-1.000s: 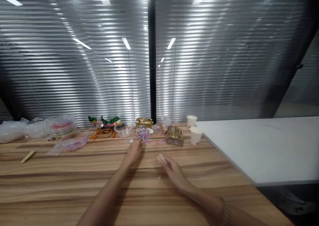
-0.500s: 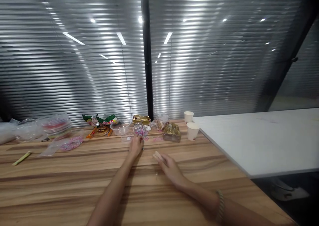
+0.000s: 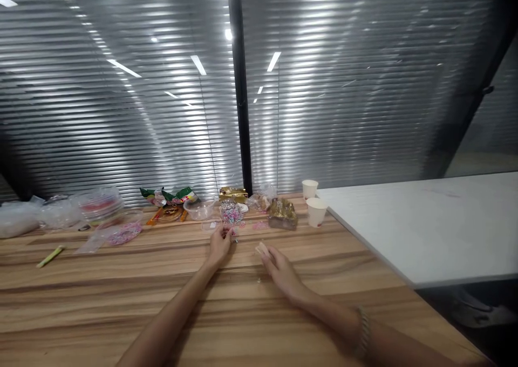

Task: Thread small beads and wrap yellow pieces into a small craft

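Note:
My left hand [image 3: 220, 244] is at the near side of a pile of small pink and white pieces [image 3: 231, 212], with its fingers bent together; whether anything is between them is too small to tell. A few small pieces lie by its fingertips. My right hand [image 3: 282, 272] is closed on a small pale item [image 3: 261, 248], held a little above the wooden table [image 3: 121, 302]. To the left of the pile stands a clear round bowl [image 3: 199, 209]. Beyond my right hand sits a gold-wrapped block [image 3: 282, 214].
Two paper cups [image 3: 316, 211] stand at the back right, before a white table [image 3: 424, 226]. Stacked plastic lids [image 3: 99, 205], a pink ring-shaped bundle [image 3: 125, 233], green packets [image 3: 174, 195] and a yellow-green stick [image 3: 50, 256] lie to the left.
My left hand has drawn back slightly from the pile towards me. My right hand still holds the pale item. The whole view has shifted slightly.

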A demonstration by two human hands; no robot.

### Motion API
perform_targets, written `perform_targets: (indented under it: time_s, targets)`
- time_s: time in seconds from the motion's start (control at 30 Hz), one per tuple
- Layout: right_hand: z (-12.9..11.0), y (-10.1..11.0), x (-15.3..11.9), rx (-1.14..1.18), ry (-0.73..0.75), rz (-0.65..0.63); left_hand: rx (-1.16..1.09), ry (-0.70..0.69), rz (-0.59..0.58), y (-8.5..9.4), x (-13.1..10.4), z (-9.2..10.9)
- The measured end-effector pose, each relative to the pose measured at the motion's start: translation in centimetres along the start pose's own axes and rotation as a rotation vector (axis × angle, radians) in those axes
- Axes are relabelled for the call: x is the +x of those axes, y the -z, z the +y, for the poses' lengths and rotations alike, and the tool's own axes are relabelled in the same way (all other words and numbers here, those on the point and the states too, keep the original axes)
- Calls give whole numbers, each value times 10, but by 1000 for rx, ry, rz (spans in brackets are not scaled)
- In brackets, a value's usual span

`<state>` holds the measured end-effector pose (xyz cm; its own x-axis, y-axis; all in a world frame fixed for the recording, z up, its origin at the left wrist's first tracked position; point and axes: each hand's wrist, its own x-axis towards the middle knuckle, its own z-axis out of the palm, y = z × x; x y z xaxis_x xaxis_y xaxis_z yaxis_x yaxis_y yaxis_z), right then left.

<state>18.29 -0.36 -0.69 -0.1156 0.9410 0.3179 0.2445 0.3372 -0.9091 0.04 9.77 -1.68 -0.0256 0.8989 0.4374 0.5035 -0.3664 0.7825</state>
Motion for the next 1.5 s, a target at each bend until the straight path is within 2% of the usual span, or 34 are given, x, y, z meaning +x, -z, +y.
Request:
perform_targets:
  time_s: [0.13, 0.27, 0.43, 0.7, 1.1, 1.17, 1.3, 1.37, 1.43, 1.5]
  targets:
    - [4, -1, 2, 79, -26, 3, -124, 37, -82, 2, -30, 16]
    - [7, -1, 2, 71, -63, -18, -287, 76, -240, 6, -52, 38]
    - [2, 0, 1, 109, -28, -60, -299, 59, -355, 10, -58, 53]
    - [1, 1, -1, -4, -23, -44, -296, 5, -480, 10, -61, 57]
    - [4, 3, 0, -18, -78, 60, -313, 7, -548, 13, -62, 59]
    - [5, 3, 0, -7, -75, 71, -279, 11, -496, 11, -61, 55]
    - [3, 3, 0, -29, -71, 101, -127, -20, -276, 10, -59, 48]
    - [3, 3, 0, -25, -64, 88, -70, -52, -208, 11, -59, 50]
    - [2, 3, 0, -7, -45, 54, -66, -89, -244, 13, -62, 57]
    - [2, 3, 0, 12, -23, 13, -105, -118, -354, 15, -65, 65]
